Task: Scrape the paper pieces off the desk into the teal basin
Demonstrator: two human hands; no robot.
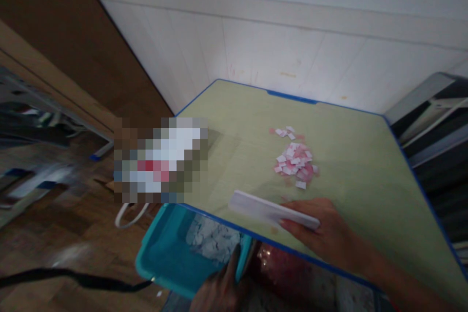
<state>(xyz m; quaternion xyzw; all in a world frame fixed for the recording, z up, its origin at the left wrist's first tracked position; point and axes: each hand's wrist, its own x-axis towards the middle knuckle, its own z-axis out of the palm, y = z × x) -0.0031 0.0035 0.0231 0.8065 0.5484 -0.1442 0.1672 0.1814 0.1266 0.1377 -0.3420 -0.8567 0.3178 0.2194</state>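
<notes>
My right hand (323, 234) rests on the green table top (365, 156) near its front edge, gripping a flat white card (263, 208) that lies edge-down toward the left. A pile of small pink and white paper scraps (295, 162) lies on the table just beyond the card, apart from it. My left hand (219, 290) holds a teal plastic bin (171, 253) by its rim, below the table's front edge. White scraps (214, 240) lie inside the bin.
A pixelated block (161, 160) covers the table's left corner. The table has a blue rim (292, 97) and stands against a white panelled wall. A black cable (73, 278) crosses the wooden floor at left. Dark furniture (438, 131) stands at right.
</notes>
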